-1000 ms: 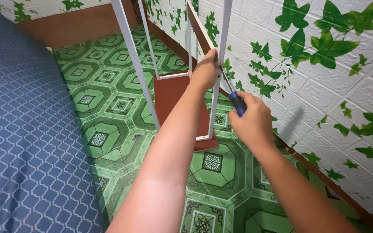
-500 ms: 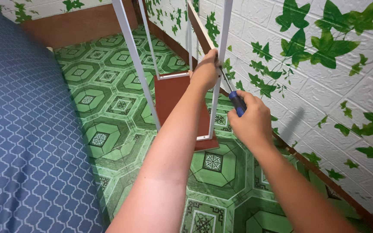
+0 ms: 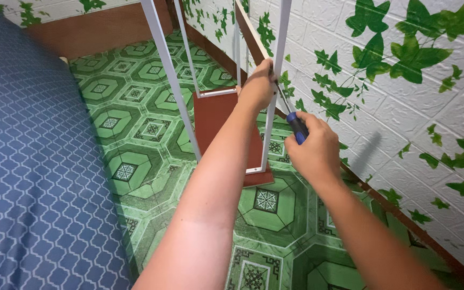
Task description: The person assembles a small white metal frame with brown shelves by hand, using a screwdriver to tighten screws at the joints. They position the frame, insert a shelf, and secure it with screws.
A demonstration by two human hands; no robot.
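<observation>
My left hand (image 3: 257,86) grips a white metal post (image 3: 271,115) of a small shelf frame, at about mid height. My right hand (image 3: 312,150) is closed around a screwdriver with a blue and black handle (image 3: 297,127); its shaft (image 3: 282,98) points up and left to the post just beside my left fingers. The frame has a second white post (image 3: 170,80) to the left and a reddish brown bottom shelf board (image 3: 216,121) near the floor. Where the tip meets the post is hidden by my left hand.
The frame stands on a green patterned floor (image 3: 135,123) next to a white brick-pattern wall with green ivy leaves (image 3: 393,59). A bed with a blue patterned cover (image 3: 28,161) fills the left side. A brown skirting board (image 3: 404,220) runs along the wall.
Both hands stay in the same grip on the post and screwdriver. No clear movement shows.
</observation>
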